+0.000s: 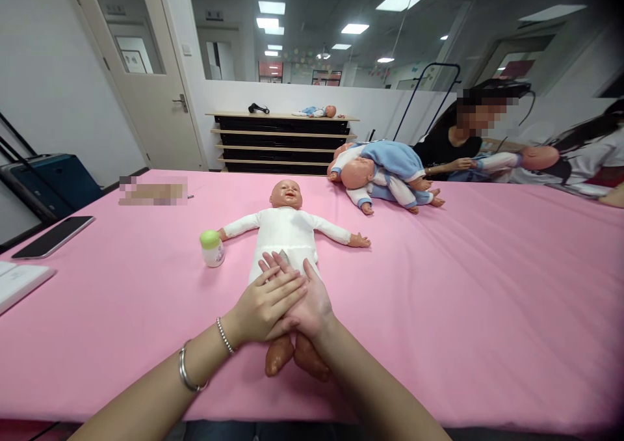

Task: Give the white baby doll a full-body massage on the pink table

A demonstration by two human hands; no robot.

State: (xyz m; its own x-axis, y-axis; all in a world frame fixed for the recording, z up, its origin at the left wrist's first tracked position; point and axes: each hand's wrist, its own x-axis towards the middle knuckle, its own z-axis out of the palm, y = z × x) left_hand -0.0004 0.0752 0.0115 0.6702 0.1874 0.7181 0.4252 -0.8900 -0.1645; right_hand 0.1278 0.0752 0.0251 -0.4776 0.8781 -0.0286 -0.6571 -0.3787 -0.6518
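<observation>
A baby doll with a white cloth body lies on its back on the pink-covered table, head away from me and feet toward me. Over its lower body, my right hand is turned palm up with its fingers stretched out. My left hand lies palm down across that palm, fingers straight and flat. Nothing shows between the two palms, though the contact area is hidden. Beside the doll's hand on the left stands a small white jar with a green lid.
Several dolls in blue and white clothes are piled at the back right. Behind them a person handles another doll. A tablet and a white box-like object lie at the left edge. A shelf stands behind the table.
</observation>
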